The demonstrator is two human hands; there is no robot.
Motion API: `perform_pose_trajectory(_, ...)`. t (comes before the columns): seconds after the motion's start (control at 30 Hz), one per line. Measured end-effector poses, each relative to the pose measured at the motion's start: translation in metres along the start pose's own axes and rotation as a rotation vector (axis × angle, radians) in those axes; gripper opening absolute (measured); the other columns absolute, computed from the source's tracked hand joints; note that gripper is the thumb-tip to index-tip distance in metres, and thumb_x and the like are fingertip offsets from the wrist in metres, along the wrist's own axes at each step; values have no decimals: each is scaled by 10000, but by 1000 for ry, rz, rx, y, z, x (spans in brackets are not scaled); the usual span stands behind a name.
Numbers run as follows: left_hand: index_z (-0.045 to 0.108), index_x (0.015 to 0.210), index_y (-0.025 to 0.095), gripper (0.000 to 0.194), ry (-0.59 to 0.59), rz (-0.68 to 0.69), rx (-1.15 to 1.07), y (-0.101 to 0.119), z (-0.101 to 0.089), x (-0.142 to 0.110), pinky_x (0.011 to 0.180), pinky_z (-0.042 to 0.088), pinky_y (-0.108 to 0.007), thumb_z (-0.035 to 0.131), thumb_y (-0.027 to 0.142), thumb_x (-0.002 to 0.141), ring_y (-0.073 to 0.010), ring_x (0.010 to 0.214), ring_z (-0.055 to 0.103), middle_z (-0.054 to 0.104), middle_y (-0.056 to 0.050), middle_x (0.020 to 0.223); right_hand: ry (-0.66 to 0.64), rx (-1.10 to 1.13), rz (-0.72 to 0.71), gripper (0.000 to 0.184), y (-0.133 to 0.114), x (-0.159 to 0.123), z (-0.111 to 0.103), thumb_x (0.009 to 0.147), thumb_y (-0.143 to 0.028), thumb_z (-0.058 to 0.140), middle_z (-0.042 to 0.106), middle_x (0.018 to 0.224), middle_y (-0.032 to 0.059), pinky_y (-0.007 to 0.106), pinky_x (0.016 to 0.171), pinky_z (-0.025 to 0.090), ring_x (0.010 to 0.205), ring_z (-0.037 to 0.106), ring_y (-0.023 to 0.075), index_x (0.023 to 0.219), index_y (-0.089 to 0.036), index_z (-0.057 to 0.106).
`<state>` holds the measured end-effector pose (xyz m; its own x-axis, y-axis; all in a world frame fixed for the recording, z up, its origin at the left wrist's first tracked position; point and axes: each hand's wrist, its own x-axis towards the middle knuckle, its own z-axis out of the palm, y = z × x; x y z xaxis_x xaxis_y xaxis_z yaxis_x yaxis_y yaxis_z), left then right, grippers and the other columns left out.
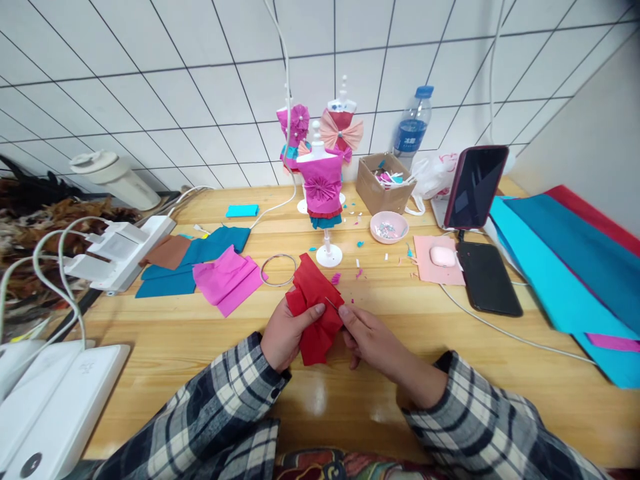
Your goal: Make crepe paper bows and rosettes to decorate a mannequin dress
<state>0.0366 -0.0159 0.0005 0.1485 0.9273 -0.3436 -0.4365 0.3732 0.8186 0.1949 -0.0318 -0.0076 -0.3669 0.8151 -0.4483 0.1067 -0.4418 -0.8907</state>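
Note:
Folded red fabric [317, 320] is gripped by my left hand [290, 330], the thumb pressed on top of its gathered middle. My right hand [365, 333] is closed in a pinch on a thin sewing needle [331, 303], whose shaft lies over the red fabric. Just beyond the fabric lies a metal ring [279, 270]. Behind it stands a small dress form [323, 180] in a magenta top with a pleated rosette and red and teal ruffles. Any thread on the needle is too fine to make out.
Magenta [225, 280] and teal fabric [170, 277] lie left. Two more dressed forms stand behind. A pink bowl [389, 228] of small shiny pieces, a cardboard box [383, 187], a bottle [414, 127] and phones [490, 277] are right. A power strip [123, 257] is left.

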Motion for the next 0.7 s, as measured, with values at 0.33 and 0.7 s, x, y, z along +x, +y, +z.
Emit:
perform_pose_trajectory(0.33,654,953,127,305,21,-6,-19,-2,-1,1,796,545,-334,777,209,687,-215,808,698,743,-82,939,3,-54,-44,468,2,2,-3,864,-660,368,397,580,-62,207,376,453,429,439,82,769,-209,449)
perform_pose_trajectory(0.7,600,975,151,355,86,8,-72,-1,1,0,767,550,-316,785,183,673,-173,738,686,732,-41,894,-31,-24,-10,506,1,-2,-1,841,-708,347,375,559,-61,230,415,486,467,397,94,796,-216,453)
